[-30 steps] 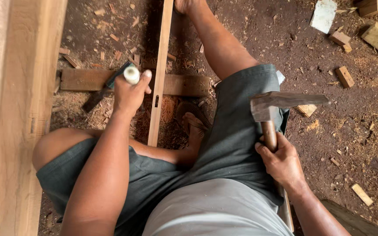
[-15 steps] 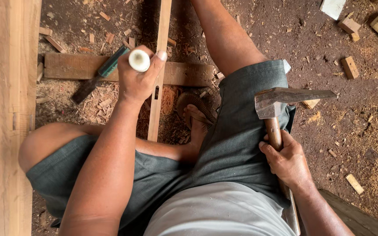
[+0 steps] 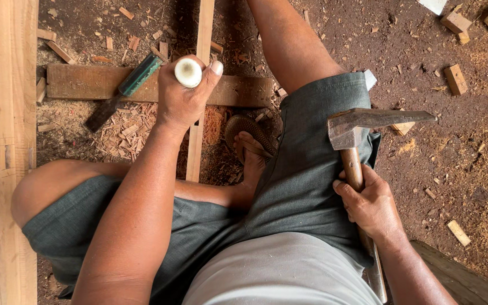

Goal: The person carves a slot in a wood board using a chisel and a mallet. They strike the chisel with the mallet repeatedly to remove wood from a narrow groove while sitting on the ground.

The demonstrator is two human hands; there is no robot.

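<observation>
two hands are busy. left hand (image 3: 184, 101) wraps a white-topped chisel (image 3: 188, 72) over the thin wood strip (image 3: 199, 113) mid-frame. right hand (image 3: 371, 206) grips a hammer (image 3: 362, 127), raised. chips lie around; cutting looks partly done.

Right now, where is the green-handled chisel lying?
In the head view, the green-handled chisel lies upper left, slanted across a flat board and onto wood shavings, just beyond the left hand, which grips a white-ended tool handle.
</observation>
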